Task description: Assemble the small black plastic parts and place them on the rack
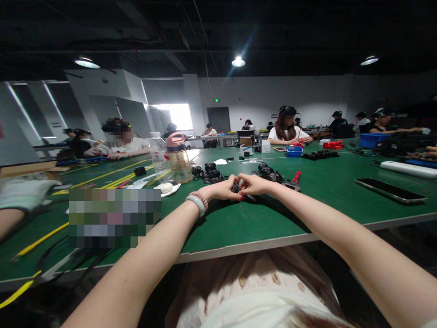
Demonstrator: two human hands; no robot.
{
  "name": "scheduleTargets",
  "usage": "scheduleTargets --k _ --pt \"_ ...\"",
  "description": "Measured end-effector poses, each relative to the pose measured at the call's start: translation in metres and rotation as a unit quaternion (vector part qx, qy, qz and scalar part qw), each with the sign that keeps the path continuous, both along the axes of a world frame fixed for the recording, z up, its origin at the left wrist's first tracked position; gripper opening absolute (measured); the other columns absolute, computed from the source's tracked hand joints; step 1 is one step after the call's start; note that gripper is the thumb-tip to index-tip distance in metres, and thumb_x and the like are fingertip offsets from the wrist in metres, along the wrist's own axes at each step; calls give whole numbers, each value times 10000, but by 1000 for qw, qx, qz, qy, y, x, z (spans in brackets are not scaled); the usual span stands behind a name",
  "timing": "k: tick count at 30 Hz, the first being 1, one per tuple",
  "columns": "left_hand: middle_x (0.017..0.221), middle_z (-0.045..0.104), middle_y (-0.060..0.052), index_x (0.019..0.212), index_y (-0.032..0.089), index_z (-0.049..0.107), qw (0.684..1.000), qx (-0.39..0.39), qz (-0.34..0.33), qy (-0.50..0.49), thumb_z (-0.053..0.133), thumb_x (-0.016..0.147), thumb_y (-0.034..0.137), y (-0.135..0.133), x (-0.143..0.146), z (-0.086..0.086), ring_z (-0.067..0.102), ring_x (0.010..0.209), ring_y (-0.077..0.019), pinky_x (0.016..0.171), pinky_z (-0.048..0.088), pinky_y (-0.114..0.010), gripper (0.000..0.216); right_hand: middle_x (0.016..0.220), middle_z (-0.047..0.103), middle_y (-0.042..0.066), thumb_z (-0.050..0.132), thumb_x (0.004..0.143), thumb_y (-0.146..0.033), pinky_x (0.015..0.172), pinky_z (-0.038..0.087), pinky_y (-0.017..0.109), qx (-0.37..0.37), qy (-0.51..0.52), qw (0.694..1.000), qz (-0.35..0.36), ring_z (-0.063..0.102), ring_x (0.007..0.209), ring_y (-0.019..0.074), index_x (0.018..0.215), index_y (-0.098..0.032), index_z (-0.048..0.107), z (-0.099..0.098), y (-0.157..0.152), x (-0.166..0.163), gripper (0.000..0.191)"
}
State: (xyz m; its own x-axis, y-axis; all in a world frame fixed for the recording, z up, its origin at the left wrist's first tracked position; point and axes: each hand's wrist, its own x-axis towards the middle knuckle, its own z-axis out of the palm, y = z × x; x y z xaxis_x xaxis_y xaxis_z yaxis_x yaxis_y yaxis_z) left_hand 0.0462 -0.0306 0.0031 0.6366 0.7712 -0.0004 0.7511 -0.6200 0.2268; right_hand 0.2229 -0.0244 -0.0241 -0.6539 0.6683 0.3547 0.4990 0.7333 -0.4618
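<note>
Both hands are meeting over the green table (246, 228), straight ahead at twelve o'clock. The left hand (221, 189) and the right hand (254, 184) are pinching one small black part (235, 187) between them, fingers (246, 181) curled tight on it from both sides. The part is sitting low, right at the tabletop. One pale bangle (197, 204) and one bead bracelet are circling the left wrist.

Two clusters of similar black parts are lying just beyond the hands, one (210, 173) at eleven o'clock, one (269, 173) at one o'clock. One red-handled tool (294, 178) is lying beside the right cluster. Two bottles are standing at ten o'clock: one clear (157, 155), one amber with a pink lid (178, 159). One phone (389, 190) is lying flat at three o'clock. Other people are working at the tables behind.
</note>
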Motion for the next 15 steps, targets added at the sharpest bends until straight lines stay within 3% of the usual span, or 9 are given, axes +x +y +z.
scheduleTargets --k 15 --pt "946 515 -74 1074 138 292 1000 -3 4 -9 531 533 595 1 0 -2 519 781 -191 595 350 -231 747 785 589 1 594 613 -314 582 397 225 -4 -1 1000 -2 546 662 119 994 -171 422 0 2 0 443"
